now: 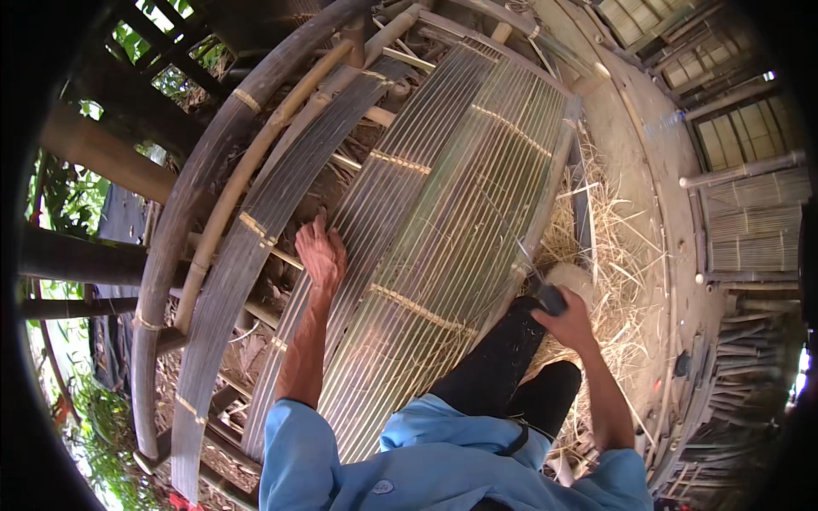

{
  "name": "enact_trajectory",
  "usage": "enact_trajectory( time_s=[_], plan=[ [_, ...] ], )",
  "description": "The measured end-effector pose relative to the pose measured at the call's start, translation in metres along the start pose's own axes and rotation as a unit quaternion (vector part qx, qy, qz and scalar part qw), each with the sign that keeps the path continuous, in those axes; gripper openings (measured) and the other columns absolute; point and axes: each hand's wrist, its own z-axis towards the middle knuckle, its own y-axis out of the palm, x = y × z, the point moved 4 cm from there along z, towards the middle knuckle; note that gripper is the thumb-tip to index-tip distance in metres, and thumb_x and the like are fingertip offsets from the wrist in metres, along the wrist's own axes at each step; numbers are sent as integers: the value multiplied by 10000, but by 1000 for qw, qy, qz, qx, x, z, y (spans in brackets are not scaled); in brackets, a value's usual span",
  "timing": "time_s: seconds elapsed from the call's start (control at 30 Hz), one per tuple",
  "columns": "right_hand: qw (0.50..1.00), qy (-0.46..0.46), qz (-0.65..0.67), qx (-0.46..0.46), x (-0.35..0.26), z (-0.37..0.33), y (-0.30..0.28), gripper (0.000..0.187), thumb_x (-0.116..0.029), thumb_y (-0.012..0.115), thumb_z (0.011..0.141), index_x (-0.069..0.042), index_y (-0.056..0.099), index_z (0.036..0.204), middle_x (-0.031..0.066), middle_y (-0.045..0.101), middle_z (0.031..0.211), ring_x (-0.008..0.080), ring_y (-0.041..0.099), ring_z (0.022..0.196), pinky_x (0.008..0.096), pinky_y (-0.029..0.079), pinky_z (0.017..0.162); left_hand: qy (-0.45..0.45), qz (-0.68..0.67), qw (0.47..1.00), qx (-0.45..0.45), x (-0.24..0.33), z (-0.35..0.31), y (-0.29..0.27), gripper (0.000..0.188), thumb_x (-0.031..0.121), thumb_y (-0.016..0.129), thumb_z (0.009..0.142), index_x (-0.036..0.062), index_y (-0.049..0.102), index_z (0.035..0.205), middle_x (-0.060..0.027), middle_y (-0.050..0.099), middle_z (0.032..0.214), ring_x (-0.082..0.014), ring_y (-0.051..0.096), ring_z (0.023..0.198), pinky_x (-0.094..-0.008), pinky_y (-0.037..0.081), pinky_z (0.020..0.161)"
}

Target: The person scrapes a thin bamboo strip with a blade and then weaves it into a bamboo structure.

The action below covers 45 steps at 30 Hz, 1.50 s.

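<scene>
Head view looks down on me kneeling on a woven bamboo slat panel (460,213) that lies across a frame of thick curved bamboo poles (196,187). My left hand (321,253) rests flat on the left part of the panel, fingers spread and relaxed, gripping nothing, just pressing the slats down. My right hand (569,322) is closed around the dark handle of a knife (545,289); the thin blade angles up and left toward the panel's right edge, near my black-trousered knee (503,358). Dry straw (613,255) litters the ground just beside that edge.

To work this edge cleanly, I judge that the left palm should bear down firmly so the slats do not spring or shift under the blade. The blade ought to travel away from my knee and away from the bracing hand, which sits well apart from it, a sensible gap to keep. A firm wrist and short, controlled strokes along the grain suit thin bamboo, which splits easily. The pale binding strips (422,311) crossing the slats hold the panel together, so the tip should stay clear of them.
</scene>
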Motion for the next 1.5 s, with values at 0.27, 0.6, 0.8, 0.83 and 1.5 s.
enact_trajectory(
  time_s=[0.27,0.6,0.8,0.83,1.5],
  plan=[
    [931,266,178,-178,42,-266,-23,613,-186,991,597,-23,636,1069,46,706,879,144,662,771,311,546,729,102,167,980,-46,-29,11,-82,188,194,696,795,70,608,906,-117,545,848,-319,535,873,-457,408,762],
    [966,196,110,-126,22,-267,-46,438,-51,814,772,-31,645,1175,112,720,957,177,664,878,353,532,744,26,246,945,-215,-94,17,-94,430,100,663,767,68,555,1182,-149,642,951,-358,628,954,-472,493,821],
    [917,304,225,125,129,-301,-181,340,41,782,748,-4,632,1050,65,667,841,172,634,724,309,554,699,119,99,981,-120,10,37,-108,278,28,612,729,24,641,1005,-140,611,898,-375,577,1029,-500,504,797],
    [883,272,333,189,117,-283,-204,300,-19,783,790,3,628,1046,78,657,795,192,634,679,313,542,620,151,74,981,-101,3,44,-115,266,47,626,769,17,649,1032,-146,618,906,-343,595,986,-468,509,777],
    [792,337,301,410,233,-279,-105,440,-106,797,832,1,595,1209,59,645,891,159,583,794,286,497,716,579,-17,808,-109,696,234,-62,374,347,649,955,79,719,1205,-248,625,673,-358,649,624,-436,514,650]
  ],
)
